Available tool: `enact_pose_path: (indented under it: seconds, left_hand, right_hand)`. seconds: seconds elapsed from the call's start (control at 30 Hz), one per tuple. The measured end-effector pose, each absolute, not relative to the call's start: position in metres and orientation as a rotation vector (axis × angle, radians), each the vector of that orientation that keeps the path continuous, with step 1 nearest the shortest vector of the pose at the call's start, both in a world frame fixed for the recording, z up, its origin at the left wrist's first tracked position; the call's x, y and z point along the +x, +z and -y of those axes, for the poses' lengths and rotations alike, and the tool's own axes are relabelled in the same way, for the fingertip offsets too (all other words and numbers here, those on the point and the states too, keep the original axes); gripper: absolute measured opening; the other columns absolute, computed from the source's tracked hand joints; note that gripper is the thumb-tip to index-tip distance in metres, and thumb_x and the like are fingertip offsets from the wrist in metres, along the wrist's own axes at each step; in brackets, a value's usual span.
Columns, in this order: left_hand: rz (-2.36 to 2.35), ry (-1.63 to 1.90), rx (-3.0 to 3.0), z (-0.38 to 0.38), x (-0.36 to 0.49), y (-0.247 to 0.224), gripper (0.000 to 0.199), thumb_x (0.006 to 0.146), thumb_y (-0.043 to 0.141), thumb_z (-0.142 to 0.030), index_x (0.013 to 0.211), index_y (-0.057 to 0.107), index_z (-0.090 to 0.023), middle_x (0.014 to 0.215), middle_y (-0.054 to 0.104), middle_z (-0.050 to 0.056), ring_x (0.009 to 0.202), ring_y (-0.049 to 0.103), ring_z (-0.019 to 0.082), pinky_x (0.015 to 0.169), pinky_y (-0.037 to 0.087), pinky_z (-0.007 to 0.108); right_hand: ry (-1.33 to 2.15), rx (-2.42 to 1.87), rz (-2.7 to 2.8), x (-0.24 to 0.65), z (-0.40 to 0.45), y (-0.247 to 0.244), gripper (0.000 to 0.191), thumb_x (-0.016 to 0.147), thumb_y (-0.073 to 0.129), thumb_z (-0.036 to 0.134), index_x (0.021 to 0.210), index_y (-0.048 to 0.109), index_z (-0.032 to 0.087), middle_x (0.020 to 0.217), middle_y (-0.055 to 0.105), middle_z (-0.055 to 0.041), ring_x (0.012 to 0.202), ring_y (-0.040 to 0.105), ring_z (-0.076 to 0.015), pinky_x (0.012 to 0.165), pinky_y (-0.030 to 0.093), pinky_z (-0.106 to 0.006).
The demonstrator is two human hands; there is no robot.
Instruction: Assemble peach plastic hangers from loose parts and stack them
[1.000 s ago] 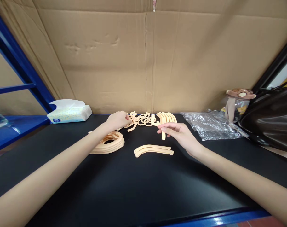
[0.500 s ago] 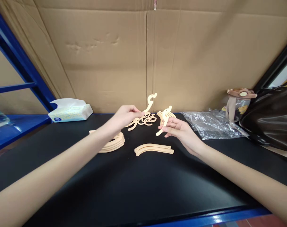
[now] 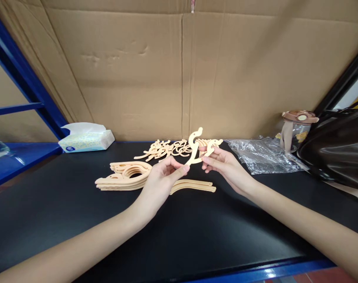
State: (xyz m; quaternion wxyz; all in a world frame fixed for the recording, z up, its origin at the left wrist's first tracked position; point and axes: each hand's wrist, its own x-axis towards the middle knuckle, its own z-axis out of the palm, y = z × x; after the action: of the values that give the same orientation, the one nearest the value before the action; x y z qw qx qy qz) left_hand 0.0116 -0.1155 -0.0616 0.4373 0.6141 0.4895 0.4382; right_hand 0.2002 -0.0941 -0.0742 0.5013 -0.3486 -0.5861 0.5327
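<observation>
The stack of folded wooden hangers (image 3: 116,181), left of middle, looks done; loose hook pieces (image 3: 156,151) and two curved bars (image 3: 193,189) seem left. Mid-frame, the left hand (image 3: 161,179) pinches one wooden hook (image 3: 193,151), its long way slanting up-right. The right hand (image 3: 223,163) pinches another hook (image 3: 210,149), slanting flatter, also up-right.

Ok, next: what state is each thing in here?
Left hand, pinching one hook
Right hand, pinching another hook
Loose hooks, heaped
Wooden frames, stacked
Front strips, side by side
Back strips, in a row, partly hidden
Tissue pack, open, tissue sticking out
Bottle, upright, lid on
Plastic wrap, crumpled
</observation>
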Motion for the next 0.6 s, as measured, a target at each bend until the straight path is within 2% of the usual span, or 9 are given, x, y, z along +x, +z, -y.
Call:
enact_pose_path:
  seconds: [0.1,0.23,0.3,0.47,0.6]
  left_hand:
    - [-1.289,1.128,1.522,0.112,0.010,-0.065,0.024,0.072,0.062,-0.040,0.066,0.048,-0.021,0.074,0.061,-0.001,0.064,0.054,0.014,0.050,0.034,0.023]
    - [-1.234,1.029,1.532,0.110,0.009,-0.071,0.024,0.071,0.063,-0.038,0.066,0.048,-0.020,0.068,0.059,-0.002,0.058,0.051,0.012,0.048,0.034,0.022]
    - [-1.173,0.994,1.561,0.110,0.009,-0.074,0.024,0.070,0.065,-0.036,0.064,0.049,-0.019,0.064,0.056,-0.003,0.056,0.050,0.011,0.049,0.035,0.022]
    - [-1.065,0.970,1.619,0.110,0.010,-0.077,0.023,0.070,0.067,-0.035,0.066,0.053,-0.018,0.069,0.060,-0.002,0.066,0.056,0.012,0.060,0.041,0.023]
    - [-1.061,0.928,1.658,0.111,0.010,-0.078,0.024,0.070,0.069,-0.035,0.066,0.054,-0.018,0.069,0.062,-0.001,0.065,0.055,0.013,0.062,0.041,0.025]
  right_hand:
    - [1.295,-0.865,1.443,0.201,0.094,-0.074,0.029,0.081,0.061,0.029,0.109,0.060,0.020,0.074,0.058,0.0009,0.071,0.056,-0.0116,0.067,0.047,-0.026]
    - [1.292,-0.846,1.573,0.200,0.093,-0.076,0.014,0.083,0.060,0.031,0.087,0.063,0.019,0.069,0.058,0.0010,0.068,0.055,-0.0114,0.067,0.046,-0.027]
    - [1.282,-0.835,1.621,0.200,0.092,-0.077,0.015,0.084,0.059,0.032,0.079,0.063,0.018,0.068,0.057,0.0012,0.067,0.054,-0.0108,0.068,0.046,-0.026]
    - [1.357,-0.893,1.537,0.198,0.091,-0.081,0.014,0.080,0.063,0.031,0.086,0.064,0.018,0.075,0.058,0.0011,0.070,0.055,-0.0100,0.068,0.047,-0.025]
    - [1.414,-0.906,1.508,0.196,0.091,-0.083,0.020,0.078,0.065,0.031,0.094,0.066,0.019,0.081,0.061,0.0002,0.071,0.056,-0.0101,0.069,0.047,-0.026]
